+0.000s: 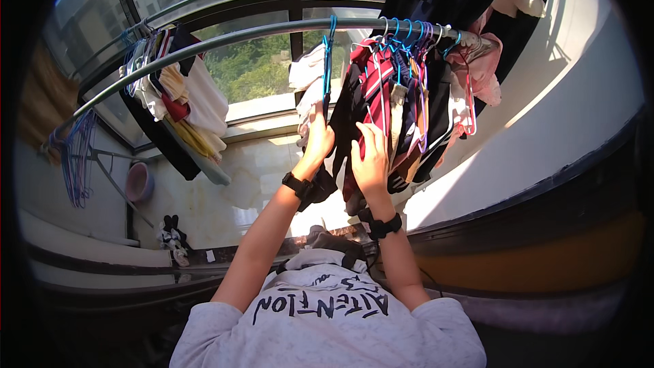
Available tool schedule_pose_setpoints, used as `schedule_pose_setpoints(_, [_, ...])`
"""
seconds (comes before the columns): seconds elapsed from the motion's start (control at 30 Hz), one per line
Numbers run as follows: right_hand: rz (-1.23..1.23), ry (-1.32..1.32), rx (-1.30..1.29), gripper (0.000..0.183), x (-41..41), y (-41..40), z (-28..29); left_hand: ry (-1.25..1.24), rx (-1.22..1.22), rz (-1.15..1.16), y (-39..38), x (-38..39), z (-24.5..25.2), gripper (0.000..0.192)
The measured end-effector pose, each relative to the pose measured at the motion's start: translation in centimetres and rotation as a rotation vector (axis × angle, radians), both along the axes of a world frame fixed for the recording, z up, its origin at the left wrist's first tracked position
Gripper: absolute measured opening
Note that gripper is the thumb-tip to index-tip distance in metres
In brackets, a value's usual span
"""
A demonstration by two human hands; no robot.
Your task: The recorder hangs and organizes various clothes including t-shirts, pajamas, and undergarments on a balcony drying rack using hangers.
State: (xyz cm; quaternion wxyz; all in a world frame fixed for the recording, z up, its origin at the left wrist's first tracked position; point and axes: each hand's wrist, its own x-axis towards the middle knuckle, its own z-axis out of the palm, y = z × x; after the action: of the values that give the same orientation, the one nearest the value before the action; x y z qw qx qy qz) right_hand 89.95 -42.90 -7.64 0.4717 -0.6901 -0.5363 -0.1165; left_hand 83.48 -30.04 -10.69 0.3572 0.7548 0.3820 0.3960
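Just below blue plastic hangers [327, 69] on the metal clothes rail [276, 26], my left hand [320, 140] is raised beside a pale garment [309, 74]; whether it grips the hanger or cloth I cannot tell. My right hand [370, 158], its fingers spread, is at the front of a row of hung clothes, by a dark red garment with white stripes [375, 84]. A black garment [347, 107] hangs between the two hands. Blue, white and purple hangers carry the row, and a pink cloth [483, 74] lies over the rail's right end.
More clothes [204, 92] hang on the farther rail at left. Bare hangers [76, 158] hang at the near rail's left end. A pink and purple basin [139, 182] and a small heap of items [173, 237] are on the tiled floor. Windows stand behind, a white wall at right.
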Motion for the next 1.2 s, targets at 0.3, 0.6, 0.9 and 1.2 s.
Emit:
schedule_pose_setpoints(0.3, [-0.164,-0.064,-0.046,0.038,5.7,1.0,0.1,-0.161,0.229,-0.029,-1.8,4.4,-1.4,0.072])
schedule_pose_setpoints(0.6, [0.005,0.135,0.222,0.037,7.1,-1.1,15.8,-0.18,-0.011,-0.262,-3.3,8.1,0.0,0.066])
schedule_pose_setpoints(0.9, [-0.135,-0.348,0.679,0.029,17.8,7.2,43.8,0.055,-0.227,-0.388,-0.7,4.9,0.4,0.083])
schedule_pose_setpoints(1.2, [-0.467,-0.558,0.624,0.045,25.6,16.1,56.4,0.011,-0.229,-0.435,3.4,-2.8,4.3,0.048])
